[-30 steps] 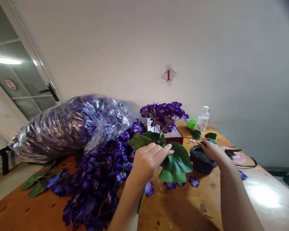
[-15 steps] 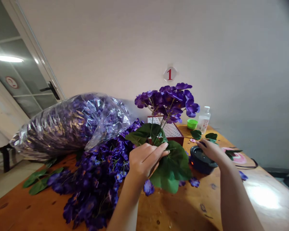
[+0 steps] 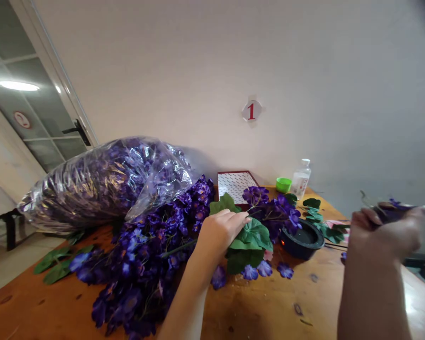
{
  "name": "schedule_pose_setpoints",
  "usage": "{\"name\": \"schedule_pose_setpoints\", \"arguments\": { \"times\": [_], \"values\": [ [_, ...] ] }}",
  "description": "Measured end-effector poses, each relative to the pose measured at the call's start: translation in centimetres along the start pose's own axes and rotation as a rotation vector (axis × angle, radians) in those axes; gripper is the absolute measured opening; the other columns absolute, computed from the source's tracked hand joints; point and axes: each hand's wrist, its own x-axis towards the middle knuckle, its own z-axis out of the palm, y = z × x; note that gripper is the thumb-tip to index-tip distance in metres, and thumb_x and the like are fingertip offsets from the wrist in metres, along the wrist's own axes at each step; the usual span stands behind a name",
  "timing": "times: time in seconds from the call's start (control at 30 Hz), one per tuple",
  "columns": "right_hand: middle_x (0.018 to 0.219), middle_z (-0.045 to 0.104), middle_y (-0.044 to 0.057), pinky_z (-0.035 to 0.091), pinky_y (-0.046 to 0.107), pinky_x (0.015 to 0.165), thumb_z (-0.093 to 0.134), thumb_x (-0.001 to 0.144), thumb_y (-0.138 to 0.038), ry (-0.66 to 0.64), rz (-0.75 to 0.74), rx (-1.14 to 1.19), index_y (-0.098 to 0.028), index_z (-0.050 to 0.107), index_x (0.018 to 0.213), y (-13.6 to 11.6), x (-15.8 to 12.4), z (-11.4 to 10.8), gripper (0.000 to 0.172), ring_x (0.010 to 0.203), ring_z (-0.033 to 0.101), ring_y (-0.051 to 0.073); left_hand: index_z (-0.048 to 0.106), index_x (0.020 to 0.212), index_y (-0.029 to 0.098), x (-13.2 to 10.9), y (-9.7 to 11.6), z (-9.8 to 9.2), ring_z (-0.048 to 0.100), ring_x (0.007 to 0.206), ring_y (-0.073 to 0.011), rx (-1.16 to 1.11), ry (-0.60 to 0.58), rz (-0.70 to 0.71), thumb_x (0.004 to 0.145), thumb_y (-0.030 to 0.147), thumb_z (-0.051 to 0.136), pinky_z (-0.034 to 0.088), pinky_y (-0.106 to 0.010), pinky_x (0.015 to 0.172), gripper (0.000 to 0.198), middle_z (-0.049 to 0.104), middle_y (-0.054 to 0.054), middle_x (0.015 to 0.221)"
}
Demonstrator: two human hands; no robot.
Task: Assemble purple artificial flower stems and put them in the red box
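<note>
My left hand [image 3: 221, 231] closed on green artificial leaves [image 3: 251, 238], right hand [image 3: 384, 233] raised, pinching small purple bloom [image 3: 389, 212]; bulging plastic bag [image 3: 102, 184] behind, black round dish [image 3: 302, 241], clear bottle [image 3: 301, 179], wall sign "1" [image 3: 251, 111].

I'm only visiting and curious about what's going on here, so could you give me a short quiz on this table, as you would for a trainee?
1. True or false: the right hand is raised off the wooden table, holding a small purple object.
2. Fill in the blank: the number on the wall sign is ___.
3. Which is nearest the left hand? A) the green artificial leaves B) the plastic bottle C) the black container

Key: 1 true; 2 1; 3 A.
</note>
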Motion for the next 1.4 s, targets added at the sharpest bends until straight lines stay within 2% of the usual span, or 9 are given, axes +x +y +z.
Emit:
{"name": "schedule_pose_setpoints", "arguments": {
  "times": [0.07, 0.17, 0.23, 0.4, 0.63, 0.87, 1.03, 1.3, 1.4],
  "values": [
    [0.061, 0.03, -0.003, 0.009, 0.029, 0.043, 0.051, 0.081, -0.053, 0.076, 0.029, 0.187, -0.026, 0.04, 0.061, -2.3, -1.3, 1.4, 0.035, 0.043, 0.014, 0.011, 0.066, 0.086, 0.018, -0.1, 0.2, 0.5, 0.059, 0.059, -0.011, 0.001, -0.071, -0.035, 0.094, 0.036, 0.044, 0.041, -0.02, 0.054, 0.029, 0.066, 0.0, 0.066],
    [0.067, 0.044, -0.001, 0.004, 0.027, 0.039, 0.064, 0.077, -0.043, -0.175, 0.186, 0.279, -0.024, 0.052, 0.064, -4.3, -4.1, 4.7, 0.025, 0.043, 0.023, 0.009, 0.061, 0.075, 0.018, -0.2, 0.7, 0.6, 0.058, 0.056, -0.0113, 0.032, -0.167, -0.084, 0.094, 0.042, 0.041, 0.038, -0.021, 0.05, 0.038, 0.06, 0.0, 0.062],
    [0.067, 0.046, -0.001, 0.009, 0.022, 0.035, 0.068, 0.074, -0.044, -0.33, 0.267, 0.202, -0.024, 0.057, 0.069, -4.6, -6.0, 6.7, 0.024, 0.046, 0.031, 0.008, 0.059, 0.071, 0.017, -0.1, 1.0, 0.3, 0.057, 0.055, -0.0113, 0.038, -0.209, -0.091, 0.095, 0.044, 0.039, 0.037, -0.021, 0.05, 0.04, 0.058, 0.0, 0.061],
    [0.064, 0.046, -0.004, 0.026, 0.016, 0.036, 0.072, 0.07, -0.049, -0.502, 0.331, 0.077, -0.024, 0.061, 0.072, -3.8, -8.4, 8.8, 0.028, 0.049, 0.036, 0.006, 0.06, 0.076, 0.017, -0.1, 0.9, -0.6, 0.059, 0.06, -0.0107, -0.049, -0.225, -0.091, 0.095, 0.043, 0.039, 0.041, -0.02, 0.056, 0.039, 0.06, -0.001, 0.065],
    [0.071, 0.051, -0.003, 0.026, 0.011, 0.034, 0.075, 0.066, -0.049, -0.363, 0.403, 0.102, -0.025, 0.065, 0.078, -4.0, -8.5, 8.6, 0.029, 0.053, 0.041, 0.006, 0.062, 0.077, 0.016, 0.0, 0.6, -0.9, 0.061, 0.061, -0.0102, -0.077, -0.173, -0.067, 0.095, 0.042, 0.041, 0.044, -0.019, 0.058, 0.037, 0.062, -0.001, 0.065],
    [0.065, 0.043, -0.003, 0.017, 0.013, 0.03, 0.07, 0.071, -0.049, -0.422, 0.346, 0.123, -0.021, 0.057, 0.068, -4.4, -8.5, 8.9, 0.031, 0.047, 0.032, 0.006, 0.062, 0.079, 0.017, -0.2, 0.4, -1.0, 0.061, 0.063, -0.0103, -0.077, -0.16, -0.081, 0.094, 0.04, 0.043, 0.045, -0.02, 0.06, 0.034, 0.063, -0.001, 0.067],
    [0.068, 0.05, -0.001, 0.021, 0.015, 0.03, 0.065, 0.074, -0.051, -0.424, 0.294, 0.052, -0.022, 0.057, 0.072, -4.4, -8.6, 8.9, 0.03, 0.048, 0.039, 0.007, 0.062, 0.078, 0.017, -0.1, 0.5, -1.2, 0.061, 0.062, -0.0099, -0.084, -0.157, -0.073, 0.094, 0.039, 0.044, 0.044, -0.019, 0.059, 0.033, 0.063, 0.0, 0.066],
    [0.073, 0.052, -0.001, 0.023, 0.011, 0.03, 0.078, 0.06, -0.046, -0.285, 0.413, 0.117, -0.022, 0.063, 0.075, -4.0, -8.6, 8.9, 0.032, 0.055, 0.045, 0.008, 0.061, 0.075, 0.017, -0.1, 0.4, -1.1, 0.057, 0.057, -0.0093, -0.03, -0.129, -0.029, 0.095, 0.04, 0.042, 0.039, -0.02, 0.053, 0.035, 0.059, 0.001, 0.062],
    [0.069, 0.049, -0.002, 0.023, 0.012, 0.031, 0.076, 0.064, -0.047, -0.352, 0.406, 0.095, -0.023, 0.062, 0.074, -4.3, -8.7, 8.9, 0.03, 0.052, 0.041, 0.007, 0.06, 0.074, 0.018, -0.1, 0.4, -1.3, 0.055, 0.057, -0.0096, -0.011, -0.151, -0.01, 0.095, 0.04, 0.041, 0.037, -0.021, 0.053, 0.037, 0.057, 0.001, 0.061]
  ]
}}
